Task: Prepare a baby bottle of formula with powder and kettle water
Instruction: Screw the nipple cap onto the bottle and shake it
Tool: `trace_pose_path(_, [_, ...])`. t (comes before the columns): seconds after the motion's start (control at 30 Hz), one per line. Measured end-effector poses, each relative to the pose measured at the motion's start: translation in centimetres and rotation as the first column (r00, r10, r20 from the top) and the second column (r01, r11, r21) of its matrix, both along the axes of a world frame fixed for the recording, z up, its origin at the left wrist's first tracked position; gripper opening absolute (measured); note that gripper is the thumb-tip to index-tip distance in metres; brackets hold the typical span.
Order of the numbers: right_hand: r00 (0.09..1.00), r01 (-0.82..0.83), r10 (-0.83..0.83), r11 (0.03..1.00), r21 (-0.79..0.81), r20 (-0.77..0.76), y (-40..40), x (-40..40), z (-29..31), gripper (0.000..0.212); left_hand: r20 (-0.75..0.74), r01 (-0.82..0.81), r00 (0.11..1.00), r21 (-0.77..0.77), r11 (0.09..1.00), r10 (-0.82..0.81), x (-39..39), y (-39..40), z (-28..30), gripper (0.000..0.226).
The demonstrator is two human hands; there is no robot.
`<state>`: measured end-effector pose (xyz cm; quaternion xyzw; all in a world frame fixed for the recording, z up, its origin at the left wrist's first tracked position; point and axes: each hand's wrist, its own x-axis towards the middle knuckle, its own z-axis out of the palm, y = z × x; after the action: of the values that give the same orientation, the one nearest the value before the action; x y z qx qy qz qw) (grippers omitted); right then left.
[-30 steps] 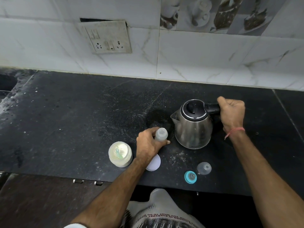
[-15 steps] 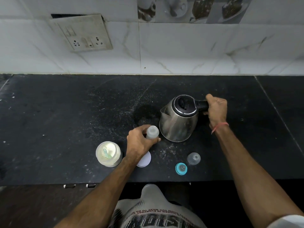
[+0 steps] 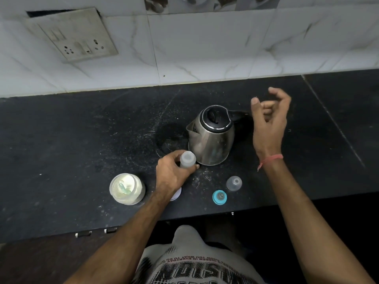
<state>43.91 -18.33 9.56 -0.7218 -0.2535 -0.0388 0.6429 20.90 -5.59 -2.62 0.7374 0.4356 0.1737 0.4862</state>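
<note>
Powder jar [image 3: 127,188], 7 o'clock on the black counter [image 3: 61,140]: open, pale powder and a scoop inside; likely light, glassy wall, take by the sides

Left hand [image 3: 173,175], centre: fingers wrapped round the bottle, steadying it upright on the counter

Bottle [image 3: 187,159], touching the kettle's base at its 7 o'clock: open mouth, translucent plastic; judged light, easily tipped, best held at mid-body

White lid [image 3: 177,194], half hidden under the left wrist

Kettle [image 3: 212,138], centre: steel, lid shut, spout toward 9 o'clock; judged heavy, possibly hot walls, so take only the black handle at its 3 o'clock

Teal ring with teat [image 3: 219,197] and clear cap [image 3: 234,183], 5 o'clock: small, soft, light

Right hand [image 3: 268,117], just beside the handle: open, fingers curled, holding nothing
</note>
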Motion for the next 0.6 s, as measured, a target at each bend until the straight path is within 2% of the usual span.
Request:
trace_pose_path(0.1, [0.989,-0.139,0.135,0.988,-0.069,-0.066,-1.9,-2.0,-0.5,0.031,-0.005,0.005,1.000,-0.035,0.999,-0.005,0.4,-0.7,0.1,0.045])
trace_pose_path(0.2, [0.945,-0.322,0.289,0.909,-0.264,-0.156,-4.0,-4.2,-2.5,0.010,-0.019,0.027,0.999,-0.025,0.999,-0.028,0.4,-1.5,0.0,0.048])
trace_pose_path(0.37, [0.859,-0.511,0.361,0.648,-0.565,-0.363,-7.8,-7.8,-7.0,0.031,-0.038,0.060,0.997,-0.022,0.998,-0.061,0.1,-2.3,-0.2,0.049])
trace_pose_path(0.43, [0.863,-0.504,0.359,0.555,-0.662,-0.356,-8.9,-9.0,-8.2,0.039,-0.045,0.072,0.996,-0.008,0.997,-0.073,-0.1,-2.5,-0.3,0.050])
trace_pose_path(0.6, [0.902,-0.409,0.315,0.410,-0.815,-0.294,-9.3,-11.0,-9.2,0.050,-0.131,0.077,0.989,0.043,0.996,-0.070,-0.2,-2.9,0.4,0.052])
